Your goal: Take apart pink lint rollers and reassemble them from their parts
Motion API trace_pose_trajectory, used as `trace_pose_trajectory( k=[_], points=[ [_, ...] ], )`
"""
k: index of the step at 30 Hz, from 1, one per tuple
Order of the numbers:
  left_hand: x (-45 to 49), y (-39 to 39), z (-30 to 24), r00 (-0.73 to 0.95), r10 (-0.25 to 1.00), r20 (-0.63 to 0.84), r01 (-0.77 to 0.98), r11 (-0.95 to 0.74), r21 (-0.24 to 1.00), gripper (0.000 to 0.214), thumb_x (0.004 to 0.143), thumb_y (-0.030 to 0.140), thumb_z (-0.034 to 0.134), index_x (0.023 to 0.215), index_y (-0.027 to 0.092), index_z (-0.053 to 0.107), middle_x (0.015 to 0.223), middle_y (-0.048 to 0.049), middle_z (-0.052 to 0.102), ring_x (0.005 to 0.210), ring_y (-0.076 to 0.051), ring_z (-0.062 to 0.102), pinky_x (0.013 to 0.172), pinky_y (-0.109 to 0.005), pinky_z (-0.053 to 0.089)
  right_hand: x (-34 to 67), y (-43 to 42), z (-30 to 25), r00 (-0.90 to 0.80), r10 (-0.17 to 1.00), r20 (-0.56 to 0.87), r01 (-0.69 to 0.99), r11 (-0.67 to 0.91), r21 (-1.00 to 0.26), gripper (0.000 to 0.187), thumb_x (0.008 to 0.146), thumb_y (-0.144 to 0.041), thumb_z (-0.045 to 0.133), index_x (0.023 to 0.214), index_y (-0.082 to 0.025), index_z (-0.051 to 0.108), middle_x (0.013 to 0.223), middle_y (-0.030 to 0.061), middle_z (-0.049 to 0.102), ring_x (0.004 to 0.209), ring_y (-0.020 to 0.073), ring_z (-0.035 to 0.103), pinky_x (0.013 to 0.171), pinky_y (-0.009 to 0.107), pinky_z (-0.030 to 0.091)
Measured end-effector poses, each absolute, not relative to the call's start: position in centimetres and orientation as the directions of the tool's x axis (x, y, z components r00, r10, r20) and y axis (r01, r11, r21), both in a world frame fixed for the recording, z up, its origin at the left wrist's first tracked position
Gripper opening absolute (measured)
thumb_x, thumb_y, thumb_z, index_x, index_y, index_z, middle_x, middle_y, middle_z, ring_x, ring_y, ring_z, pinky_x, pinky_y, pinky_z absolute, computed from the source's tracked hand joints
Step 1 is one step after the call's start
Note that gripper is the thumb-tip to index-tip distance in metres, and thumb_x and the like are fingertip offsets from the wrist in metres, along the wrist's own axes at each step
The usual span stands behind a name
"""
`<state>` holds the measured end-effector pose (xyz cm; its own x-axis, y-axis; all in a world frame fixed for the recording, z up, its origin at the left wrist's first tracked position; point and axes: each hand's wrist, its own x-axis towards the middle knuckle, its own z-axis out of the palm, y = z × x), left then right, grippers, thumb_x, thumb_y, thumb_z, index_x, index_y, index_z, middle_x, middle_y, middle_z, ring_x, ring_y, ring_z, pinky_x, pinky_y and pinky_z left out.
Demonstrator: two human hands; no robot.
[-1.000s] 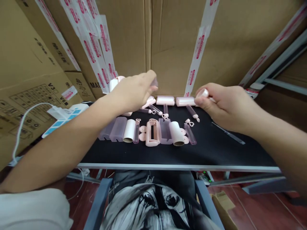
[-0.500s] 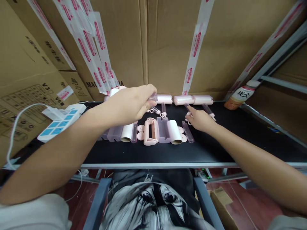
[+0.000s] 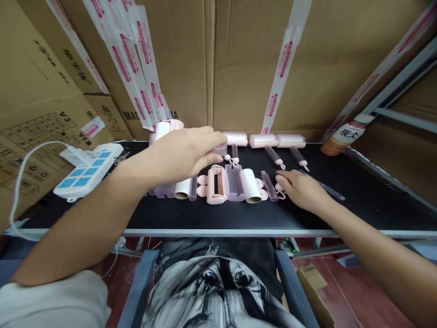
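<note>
My left hand (image 3: 186,152) hovers over the row of parts and pinches a clear tube (image 3: 218,149) between its fingertips. My right hand (image 3: 300,189) rests on the black table top (image 3: 211,214), its fingers lying on a small pink loop piece (image 3: 280,193) beside a clear tube (image 3: 269,186). Between the hands lie a pink frame (image 3: 217,184), a clear purple cover (image 3: 235,182) and a white paper roll (image 3: 251,186). Three assembled pink rollers (image 3: 262,140) line the back edge.
Cardboard boxes (image 3: 211,64) with pink-printed tape wall in the table at the back and left. A white power strip (image 3: 87,169) lies at the left, a drink bottle (image 3: 343,134) at the back right. Two more clear tubes (image 3: 285,157) and a thin clear rod (image 3: 329,190) lie at the right.
My right hand set a pink roller down in the back row, then pulled back toward me onto the loop piece. My left hand lowered slightly with its tube.
</note>
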<state>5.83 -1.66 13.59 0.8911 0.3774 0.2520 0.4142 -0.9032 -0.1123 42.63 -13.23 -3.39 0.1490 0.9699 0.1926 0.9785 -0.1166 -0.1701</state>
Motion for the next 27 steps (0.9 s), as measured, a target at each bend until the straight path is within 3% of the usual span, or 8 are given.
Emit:
trace_pose_trajectory(
  k=[2, 4, 6, 9, 12, 15, 19, 27],
  points=[
    [5.4, -1.6, 13.4, 0.884, 0.382, 0.269, 0.423, -0.899, -0.116, 0.038, 0.109, 0.039, 0.046, 0.137, 0.02, 0.065, 0.119, -0.011, 0.075, 0.108, -0.027, 0.071, 0.092, -0.038, 0.053, 42.9, -13.5, -2.7, 0.106, 0.958, 0.266, 0.981, -0.058, -0.183, 0.063, 0.111, -0.056, 0.037, 0.144, -0.014, 0.071, 0.139, 0.0238, 0.073, 0.124, 0.0403, 0.072, 0.107, 0.056, 0.056],
    [4.9, -1.5, 13.3, 0.876, 0.387, 0.287, 0.432, -0.894, -0.114, 0.04, 0.11, 0.04, 0.045, 0.139, 0.021, 0.064, 0.123, -0.0109, 0.075, 0.111, -0.027, 0.071, 0.094, -0.038, 0.053, 43.4, -13.8, -1.7, -0.046, 0.959, 0.28, 0.98, 0.098, -0.173, 0.071, 0.104, -0.066, 0.051, 0.154, -0.017, 0.064, 0.156, 0.0232, 0.063, 0.143, 0.0443, 0.06, 0.119, 0.064, 0.047],
    [4.4, -1.3, 13.3, 0.871, 0.387, 0.302, 0.437, -0.892, -0.117, 0.041, 0.11, 0.041, 0.045, 0.142, 0.022, 0.063, 0.126, -0.0109, 0.074, 0.113, -0.027, 0.071, 0.094, -0.038, 0.053, 43.8, -13.7, -0.8, -0.216, 0.962, 0.165, 0.949, 0.247, -0.195, 0.091, 0.091, -0.075, 0.069, 0.165, -0.025, 0.054, 0.174, 0.0191, 0.046, 0.161, 0.0479, 0.04, 0.126, 0.07, 0.038],
    [3.9, -1.3, 13.4, 0.874, 0.374, 0.311, 0.429, -0.894, -0.131, 0.042, 0.11, 0.042, 0.044, 0.142, 0.022, 0.063, 0.124, -0.0113, 0.074, 0.111, -0.028, 0.071, 0.093, -0.039, 0.053, 44.1, -12.7, -0.1, -0.317, 0.947, -0.06, 0.915, 0.288, -0.281, 0.118, 0.075, -0.078, 0.083, 0.173, -0.029, 0.039, 0.183, 0.0175, 0.028, 0.169, 0.05, 0.02, 0.129, 0.075, 0.029],
    [3.5, -1.6, 13.8, 0.875, 0.371, 0.311, 0.426, -0.896, -0.128, 0.04, 0.11, 0.041, 0.045, 0.139, 0.022, 0.065, 0.122, -0.0111, 0.074, 0.108, -0.028, 0.071, 0.092, -0.039, 0.053, 43.9, -11.4, -0.2, -0.348, 0.929, -0.122, 0.904, 0.298, -0.308, 0.112, 0.076, -0.069, 0.085, 0.17, -0.024, 0.046, 0.179, 0.0216, 0.036, 0.166, 0.0497, 0.029, 0.131, 0.073, 0.026],
    [3.0, -2.0, 14.1, 0.872, 0.377, 0.313, 0.43, -0.895, -0.118, 0.037, 0.108, 0.037, 0.048, 0.138, 0.022, 0.065, 0.12, -0.0104, 0.074, 0.107, -0.027, 0.071, 0.093, -0.039, 0.053, 43.8, -10.7, -0.2, -0.359, 0.93, -0.083, 0.894, 0.316, -0.318, 0.097, 0.076, -0.065, 0.086, 0.159, -0.023, 0.059, 0.169, 0.0226, 0.048, 0.158, 0.0481, 0.044, 0.13, 0.069, 0.033],
    [2.0, -2.5, 14.3, 0.858, 0.372, 0.355, 0.436, -0.892, -0.118, 0.035, 0.108, 0.036, 0.05, 0.136, 0.023, 0.065, 0.117, -0.0095, 0.073, 0.105, -0.026, 0.07, 0.094, -0.038, 0.054, 44.3, -10.6, 0.2, -0.339, 0.941, 0.0, 0.863, 0.311, -0.398, 0.078, 0.081, -0.061, 0.082, 0.148, -0.025, 0.062, 0.152, 0.0175, 0.061, 0.145, 0.0407, 0.059, 0.128, 0.06, 0.042],
    [0.4, -2.7, 14.2, 0.847, 0.354, 0.396, 0.43, -0.895, -0.12, 0.036, 0.107, 0.039, 0.052, 0.137, 0.023, 0.066, 0.119, -0.0104, 0.073, 0.108, -0.028, 0.071, 0.095, -0.04, 0.055, 43.5, -8.7, 0.1, -0.334, 0.937, -0.104, 0.894, 0.28, -0.351, 0.088, 0.073, -0.06, 0.084, 0.147, -0.019, 0.062, 0.168, 0.0243, 0.048, 0.156, 0.0467, 0.048, 0.129, 0.064, 0.038]
  ],
)
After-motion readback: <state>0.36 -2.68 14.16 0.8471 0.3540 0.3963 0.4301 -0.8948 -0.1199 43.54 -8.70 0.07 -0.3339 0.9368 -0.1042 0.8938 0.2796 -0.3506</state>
